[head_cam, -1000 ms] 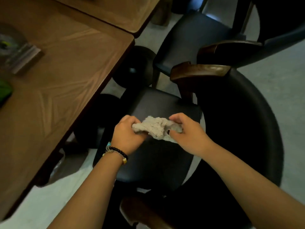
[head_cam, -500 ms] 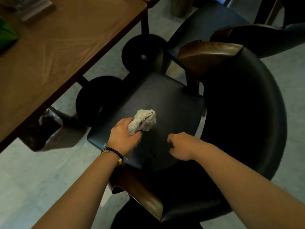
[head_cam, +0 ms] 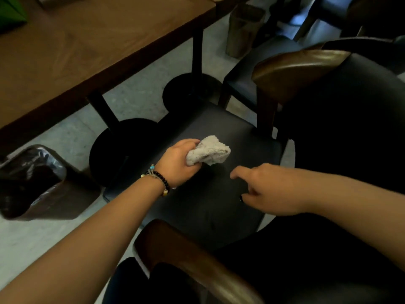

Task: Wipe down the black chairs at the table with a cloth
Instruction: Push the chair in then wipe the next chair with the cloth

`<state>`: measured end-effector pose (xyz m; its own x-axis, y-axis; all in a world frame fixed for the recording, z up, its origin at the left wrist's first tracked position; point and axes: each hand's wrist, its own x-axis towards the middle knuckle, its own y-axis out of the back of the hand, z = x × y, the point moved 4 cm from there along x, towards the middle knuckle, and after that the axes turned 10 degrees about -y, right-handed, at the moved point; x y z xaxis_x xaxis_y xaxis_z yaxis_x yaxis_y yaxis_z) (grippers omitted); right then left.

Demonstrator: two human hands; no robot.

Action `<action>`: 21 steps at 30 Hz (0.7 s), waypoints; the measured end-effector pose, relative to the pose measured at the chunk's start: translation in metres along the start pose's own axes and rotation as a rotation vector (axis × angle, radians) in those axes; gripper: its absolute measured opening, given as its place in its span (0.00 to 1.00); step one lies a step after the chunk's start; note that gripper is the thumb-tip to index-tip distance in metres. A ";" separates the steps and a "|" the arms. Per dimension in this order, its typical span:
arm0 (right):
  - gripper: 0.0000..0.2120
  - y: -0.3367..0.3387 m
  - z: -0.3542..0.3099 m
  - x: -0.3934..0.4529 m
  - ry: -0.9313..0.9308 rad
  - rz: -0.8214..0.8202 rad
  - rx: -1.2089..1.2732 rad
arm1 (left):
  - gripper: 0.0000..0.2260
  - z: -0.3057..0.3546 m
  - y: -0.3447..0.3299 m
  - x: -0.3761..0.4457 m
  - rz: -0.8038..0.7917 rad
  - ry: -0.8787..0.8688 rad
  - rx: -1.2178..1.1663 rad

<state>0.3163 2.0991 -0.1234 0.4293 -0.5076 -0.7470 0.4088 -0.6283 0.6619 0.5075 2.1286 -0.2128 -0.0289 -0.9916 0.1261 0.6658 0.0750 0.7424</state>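
Grey cloth (head_cam: pixel 208 153) mid-seat, chair (head_cam: pixel 219 205) edges apart.

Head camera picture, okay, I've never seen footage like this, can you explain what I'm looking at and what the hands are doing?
There is no machine here. A person wears a camera on their head, so you look down along their own arms. The left hand, with a beaded bracelet at the wrist, grips a bunched pale cloth over the black chair seat. The right hand holds nothing; its fingers are loosely spread above the seat. A wooden table stands to the left, with a lined bin on the floor beside it.
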 end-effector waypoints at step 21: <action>0.25 0.000 -0.054 -0.048 0.239 0.333 -0.365 | 0.19 0.001 0.018 -0.042 0.525 -0.091 -0.280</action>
<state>0.3390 2.1552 -0.0841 0.7369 -0.4689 -0.4870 0.4544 -0.1898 0.8703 0.5194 2.1722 -0.2042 0.3013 -0.8158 0.4936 0.7792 0.5090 0.3658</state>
